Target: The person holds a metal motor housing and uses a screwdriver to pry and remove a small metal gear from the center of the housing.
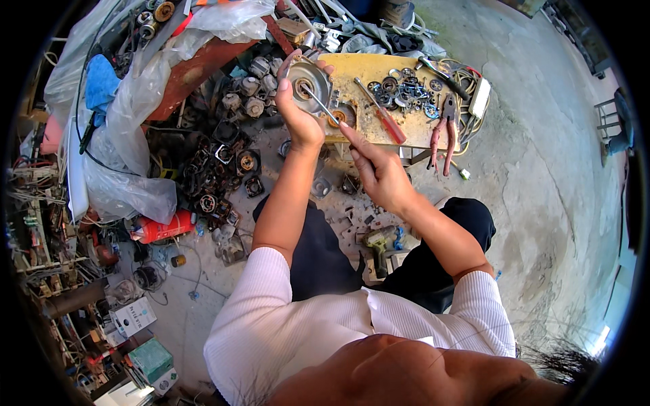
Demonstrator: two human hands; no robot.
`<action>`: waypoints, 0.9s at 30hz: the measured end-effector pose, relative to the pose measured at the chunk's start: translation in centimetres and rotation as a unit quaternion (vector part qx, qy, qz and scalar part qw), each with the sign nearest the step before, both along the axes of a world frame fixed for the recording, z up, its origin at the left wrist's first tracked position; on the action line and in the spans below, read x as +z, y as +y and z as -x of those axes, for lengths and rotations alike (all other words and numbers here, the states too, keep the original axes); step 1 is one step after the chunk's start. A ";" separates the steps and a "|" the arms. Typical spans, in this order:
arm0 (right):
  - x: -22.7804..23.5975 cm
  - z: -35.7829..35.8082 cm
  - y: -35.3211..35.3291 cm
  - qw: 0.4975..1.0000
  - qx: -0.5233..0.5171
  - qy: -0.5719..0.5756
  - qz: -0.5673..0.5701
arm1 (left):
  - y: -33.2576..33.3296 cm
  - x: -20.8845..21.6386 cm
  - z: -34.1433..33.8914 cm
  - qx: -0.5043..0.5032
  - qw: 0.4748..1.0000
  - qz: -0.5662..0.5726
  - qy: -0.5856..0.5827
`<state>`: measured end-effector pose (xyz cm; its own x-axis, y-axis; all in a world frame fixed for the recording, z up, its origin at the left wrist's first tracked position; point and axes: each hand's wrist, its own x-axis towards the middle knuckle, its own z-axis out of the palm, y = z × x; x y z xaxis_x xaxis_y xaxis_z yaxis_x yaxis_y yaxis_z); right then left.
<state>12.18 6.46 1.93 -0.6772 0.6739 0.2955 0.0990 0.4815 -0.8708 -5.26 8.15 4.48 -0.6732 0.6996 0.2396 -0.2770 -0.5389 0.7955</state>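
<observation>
Round metal housing (315, 76): held in the air at the far-left corner of the worktable; its hollow face is turned up toward the person. Being dish-shaped, it shows me no clear long axis.
Housing's make: dull grey metal, a shallow bowl with a raised rim and a brownish ring about its middle.
Left hand (302, 122): half curled, cradling the housing from its left and near sides, with fingertips showing past the far rim.
Right hand (379, 172): folded fairly tight around the near end of a slim metal tool (321, 103), forefinger stretched along it; the grip hides the handle.
Tool's line: straight, smooth and bright, its long axis slanting from near right to far left, the tip inside the housing by the central ring.
Worktable (359, 73): a worn yellowish top, scuffed and stained.
Copper-coloured ring part (344, 114): round, on the table's near-left portion, just beside the tool.
Red-handled screwdriver (389, 123): lying right of the ring part, shaft pointing far left.
Small parts (409, 91): a loose heap of dark and shiny rings and discs farther right.
Pliers (444, 132): at the right end, jaws pointing far, reddish handles overhanging the near edge.
Floor (535, 176): grey, blotchy concrete.
</observation>
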 end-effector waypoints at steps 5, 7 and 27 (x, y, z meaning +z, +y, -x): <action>0.1 0.0 -0.8 0.965 0.074 0.063 0.246 | 0.0 -0.1 0.0 -0.014 0.999 -0.036 -0.028; 0.3 -0.3 -0.6 0.907 0.117 0.091 0.393 | 0.0 -0.4 0.4 -0.022 0.999 -0.033 -0.034; -1.0 -2.8 0.9 0.639 0.220 0.190 0.712 | -1.0 -2.6 0.9 -0.100 0.994 0.019 0.039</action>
<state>14.98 7.37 0.91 -0.9556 0.2112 -0.2055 -0.1213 -0.9174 -0.3791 -6.16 7.20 1.90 -0.4991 0.8277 0.2565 -0.3119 -0.4477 0.8380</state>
